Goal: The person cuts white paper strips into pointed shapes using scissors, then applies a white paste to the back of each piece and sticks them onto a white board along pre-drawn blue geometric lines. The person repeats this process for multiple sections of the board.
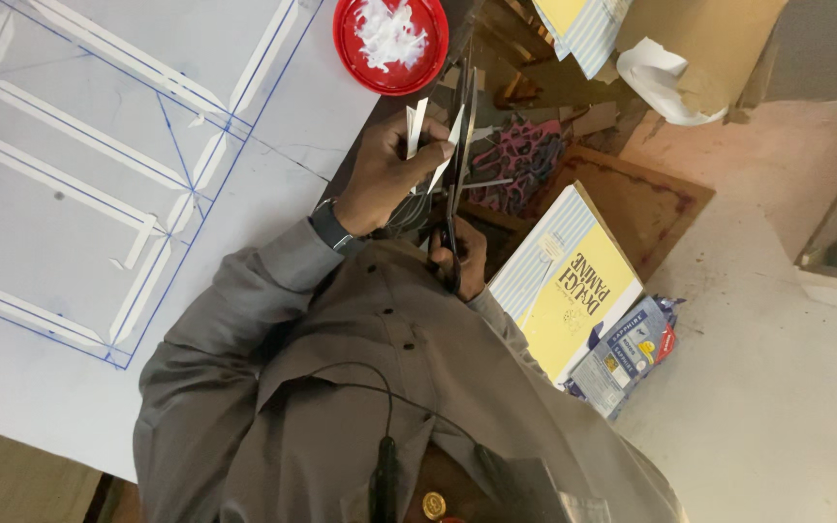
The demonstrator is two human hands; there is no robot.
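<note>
My left hand [380,174], with a dark watch at the wrist, pinches narrow white paper strips [417,126] at the edge of a large white sheet. My right hand [465,260] sits close to my chest and grips the handles of long dark scissors [462,126]. The scissor blades point away from me and lie right beside the strips, touching or nearly touching them. I cannot tell whether the blades are cutting the paper. Grey shirt sleeves cover both of my arms.
The white sheet [273,145] carries blue ruled lines and stuck-on white strips [79,131]. A red lid [346,44] holding white paste sits at its far edge. To the right lie a yellow striped box [573,281], a blue packet [627,349], brown cardboard [709,39] and a pink-patterned item [520,160].
</note>
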